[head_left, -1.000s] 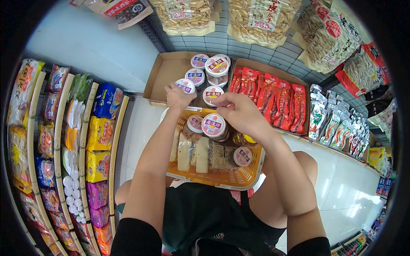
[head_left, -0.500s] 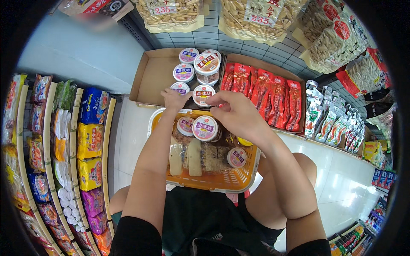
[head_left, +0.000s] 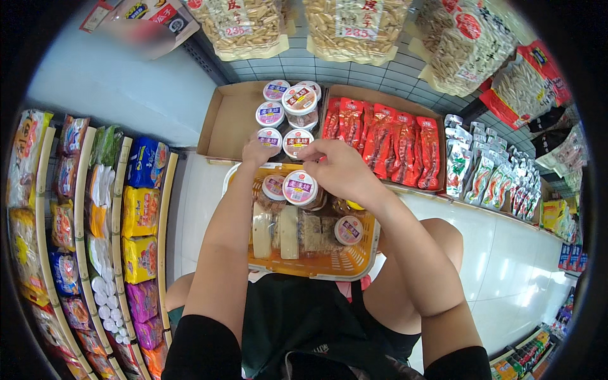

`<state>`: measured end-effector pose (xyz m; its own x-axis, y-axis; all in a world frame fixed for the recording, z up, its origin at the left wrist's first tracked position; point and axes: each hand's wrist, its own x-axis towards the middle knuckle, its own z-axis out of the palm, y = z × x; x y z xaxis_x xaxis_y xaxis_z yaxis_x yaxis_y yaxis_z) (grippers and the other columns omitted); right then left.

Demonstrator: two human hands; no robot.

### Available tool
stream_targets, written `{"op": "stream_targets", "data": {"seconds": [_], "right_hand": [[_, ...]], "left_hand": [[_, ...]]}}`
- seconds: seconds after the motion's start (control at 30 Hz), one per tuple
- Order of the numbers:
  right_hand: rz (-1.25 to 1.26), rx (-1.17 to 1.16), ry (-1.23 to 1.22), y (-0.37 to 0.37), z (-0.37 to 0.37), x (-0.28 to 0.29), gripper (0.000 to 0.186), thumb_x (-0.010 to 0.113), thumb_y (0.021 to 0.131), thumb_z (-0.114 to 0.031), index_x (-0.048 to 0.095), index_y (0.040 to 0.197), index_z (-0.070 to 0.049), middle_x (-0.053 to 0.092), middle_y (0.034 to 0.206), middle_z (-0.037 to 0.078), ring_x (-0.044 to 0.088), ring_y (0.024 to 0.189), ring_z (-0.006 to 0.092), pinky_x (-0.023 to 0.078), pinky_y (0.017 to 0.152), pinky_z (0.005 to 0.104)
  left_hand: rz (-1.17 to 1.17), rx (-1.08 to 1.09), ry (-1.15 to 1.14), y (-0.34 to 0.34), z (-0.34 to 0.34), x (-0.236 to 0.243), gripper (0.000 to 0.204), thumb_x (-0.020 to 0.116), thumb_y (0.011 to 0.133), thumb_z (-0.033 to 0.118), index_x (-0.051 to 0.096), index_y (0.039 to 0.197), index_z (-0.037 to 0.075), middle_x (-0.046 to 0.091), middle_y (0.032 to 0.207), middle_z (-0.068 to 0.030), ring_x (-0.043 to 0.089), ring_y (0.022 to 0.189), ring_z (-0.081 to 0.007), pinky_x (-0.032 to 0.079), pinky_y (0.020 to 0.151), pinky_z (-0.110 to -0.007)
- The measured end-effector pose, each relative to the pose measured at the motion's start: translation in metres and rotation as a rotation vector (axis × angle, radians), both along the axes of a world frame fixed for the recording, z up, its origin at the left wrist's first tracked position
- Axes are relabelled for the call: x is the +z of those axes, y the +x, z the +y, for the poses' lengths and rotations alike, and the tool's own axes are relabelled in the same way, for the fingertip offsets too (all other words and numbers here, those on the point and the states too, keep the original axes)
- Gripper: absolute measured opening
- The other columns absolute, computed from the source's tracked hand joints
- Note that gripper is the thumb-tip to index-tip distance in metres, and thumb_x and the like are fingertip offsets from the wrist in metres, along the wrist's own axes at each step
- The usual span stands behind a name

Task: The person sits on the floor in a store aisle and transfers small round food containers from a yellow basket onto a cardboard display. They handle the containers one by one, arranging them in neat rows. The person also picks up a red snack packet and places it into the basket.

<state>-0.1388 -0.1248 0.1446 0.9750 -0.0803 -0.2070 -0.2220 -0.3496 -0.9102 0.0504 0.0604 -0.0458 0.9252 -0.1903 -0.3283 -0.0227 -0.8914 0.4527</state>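
Note:
Several clear plastic jars with white lids stand in an open cardboard box. My left hand [head_left: 258,152] is closed round the left side of a front jar with a purple label [head_left: 270,137]. Beside it is a front jar with a brown-red label [head_left: 297,143]; my right hand [head_left: 334,166] has its bent fingers at that jar's right edge, their tips partly hidden. Below my hands an orange plastic basket [head_left: 365,258] holds more such jars, one of them a purple-labelled jar [head_left: 300,188], with clear-wrapped brown packs [head_left: 312,229] beside them.
The jars' cardboard box [head_left: 223,123] adjoins one of red packets [head_left: 392,142]; silver pouches [head_left: 475,168] stand farther right. Large seed bags [head_left: 358,28] hang overhead. A rack of bagged goods [head_left: 140,209] runs along the left. My bent knee [head_left: 437,244] is right of the basket.
The view has shifted slightly, so the boxes and basket sit a little differently in it. The front purple-labelled jar shows more of its lid by my left hand. Both hands remain at the front jars.

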Motion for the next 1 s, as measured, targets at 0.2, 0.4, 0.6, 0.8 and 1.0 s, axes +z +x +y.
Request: {"op": "stream_targets", "data": {"seconds": [0.2, 0.4, 0.6, 0.8, 1.0], "right_hand": [[-0.03, -0.005, -0.048, -0.001, -0.009, -0.01, 0.027, 0.061, 0.079, -0.013, 0.069, 0.101, -0.002, 0.069, 0.1, 0.018, 0.066, 0.096, 0.0318, 0.051, 0.086, 0.0394], [-0.068, -0.009, -0.06, -0.002, -0.003, -0.002, 0.027, 0.061, 0.074, -0.013, 0.071, 0.095, 0.001, 0.069, 0.096, 0.021, 0.067, 0.093, 0.033, 0.051, 0.085, 0.0401], [-0.02, 0.079, -0.083, -0.018, -0.012, 0.0, 0.03, 0.06, 0.08, -0.013, 0.068, 0.105, 0.001, 0.071, 0.098, 0.016, 0.068, 0.093, 0.024, 0.052, 0.084, 0.0333], [-0.021, 0.09, -0.105, -0.03, -0.01, 0.009, 0.028, 0.06, 0.081, -0.015, 0.068, 0.104, -0.001, 0.07, 0.099, 0.014, 0.067, 0.095, 0.025, 0.051, 0.086, 0.0349], [-0.029, 0.136, -0.106, -0.03, -0.009, 0.0, 0.028, 0.061, 0.081, -0.017, 0.069, 0.104, -0.001, 0.071, 0.097, 0.015, 0.068, 0.094, 0.0264, 0.051, 0.085, 0.0359]], "left_hand": [[-0.124, 0.046, 0.268, -0.028, -0.027, 0.009, 0.061, 0.072, 0.08, 0.034, 0.051, 0.133, 0.014, 0.054, 0.128, -0.0178, 0.055, 0.117, -0.0348, 0.047, 0.096, -0.045], [-0.609, 0.158, -0.471, -0.111, -0.041, 0.052, 0.027, 0.066, 0.08, 0.008, 0.058, 0.105, 0.0, 0.056, 0.103, -0.0178, 0.056, 0.096, -0.0331, 0.045, 0.084, -0.043], [-0.458, -0.109, -0.633, -0.269, -0.054, 0.009, 0.03, 0.068, 0.073, 0.002, 0.051, 0.097, -0.001, 0.051, 0.093, -0.0162, 0.052, 0.09, -0.0325, 0.042, 0.078, -0.043], [-0.065, -0.376, -0.237, -0.319, -0.067, -0.059, 0.094, 0.085, 0.058, 0.019, 0.033, 0.134, -0.002, 0.046, 0.125, -0.023, 0.047, 0.118, -0.0404, 0.044, 0.097, -0.045], [-0.06, -0.327, -0.149, -0.307, -0.067, -0.056, 0.094, 0.088, 0.058, 0.029, 0.037, 0.13, -0.004, 0.05, 0.117, -0.0252, 0.052, 0.11, -0.0408, 0.044, 0.093, -0.046]]}}
